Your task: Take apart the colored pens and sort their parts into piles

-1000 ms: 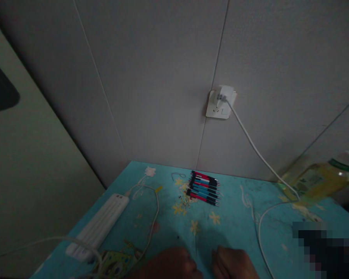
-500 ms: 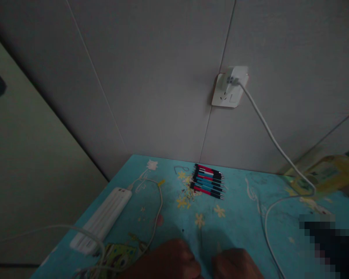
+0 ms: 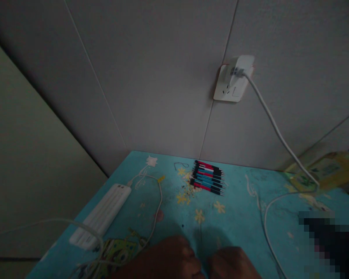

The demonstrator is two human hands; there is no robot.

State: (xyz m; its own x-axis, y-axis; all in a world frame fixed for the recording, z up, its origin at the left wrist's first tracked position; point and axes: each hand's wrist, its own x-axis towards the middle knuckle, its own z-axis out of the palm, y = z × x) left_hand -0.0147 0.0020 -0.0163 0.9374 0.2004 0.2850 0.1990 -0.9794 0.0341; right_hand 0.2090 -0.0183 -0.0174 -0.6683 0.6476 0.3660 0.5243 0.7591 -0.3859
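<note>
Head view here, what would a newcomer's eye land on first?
Probably the slim red, blue and black pens lying side by side near the far edge of the turquoise patterned tabletop. Then the boxy white plastic charger on the grey wall, above and right of them. The bare left hand and right hand sit close at the bottom edge.

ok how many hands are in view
2: the left hand at the bottom, near the middle, and the right hand just right of it. The lower edge cuts both off, so parts are hidden.
</note>
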